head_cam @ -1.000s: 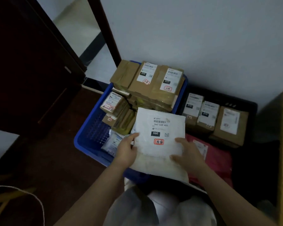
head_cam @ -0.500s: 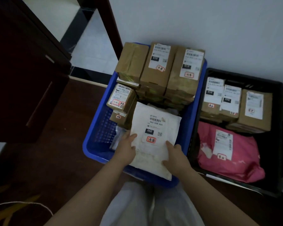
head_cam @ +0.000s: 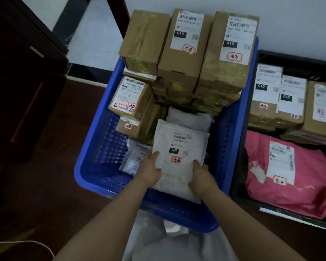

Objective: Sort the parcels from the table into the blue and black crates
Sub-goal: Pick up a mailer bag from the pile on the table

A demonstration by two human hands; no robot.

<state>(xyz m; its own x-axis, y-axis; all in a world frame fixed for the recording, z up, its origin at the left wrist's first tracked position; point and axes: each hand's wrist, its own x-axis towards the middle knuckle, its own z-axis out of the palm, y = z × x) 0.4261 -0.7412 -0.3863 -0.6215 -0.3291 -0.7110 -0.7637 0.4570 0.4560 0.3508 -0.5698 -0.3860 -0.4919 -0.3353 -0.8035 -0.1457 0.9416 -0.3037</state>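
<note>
Dark floor by white wall | white mailer was lowered further into blue crate, gripped at its near corners by left hand and right hand | release judged imminent; black crate alongside.

One head-worn camera looks steeply down, close over the blue crate and black crate beside it.

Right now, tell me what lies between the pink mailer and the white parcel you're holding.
In the head view, the blue crate's right wall and the black crate's left rim separate the white parcel from the pink mailer; no other parcel lies between.
</note>
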